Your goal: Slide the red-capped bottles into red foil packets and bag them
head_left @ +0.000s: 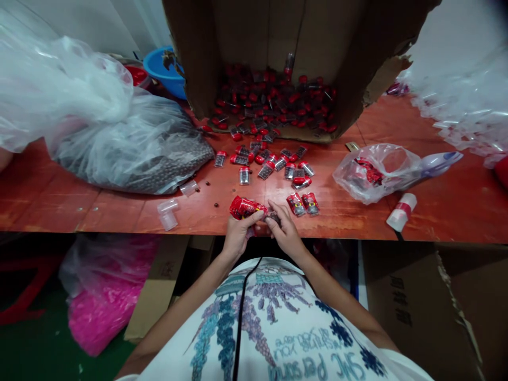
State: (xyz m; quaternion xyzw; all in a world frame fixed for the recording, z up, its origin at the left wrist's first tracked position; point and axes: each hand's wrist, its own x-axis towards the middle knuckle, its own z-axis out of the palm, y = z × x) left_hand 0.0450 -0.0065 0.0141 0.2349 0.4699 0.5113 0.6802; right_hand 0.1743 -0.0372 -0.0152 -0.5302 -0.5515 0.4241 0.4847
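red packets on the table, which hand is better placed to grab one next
Likely the right hand, nearer the red packets; the left hand is farther off, holding red wrappers. The right's grip is unclear.

The bench [341,223] has a smooth top with a soft sheen, and near the middle of its front edge the red packet [243,206] is glossy, crinkled plastic film. The capped bottles [244,175] are clear, shiny plastic, and toward the rear edge the carton [198,69] is matt cardboard, torn rough at its rims. The large left-hand bag [130,137] is thin, wrinkled, translucent plastic; the shirt [278,317] is matt cloth.
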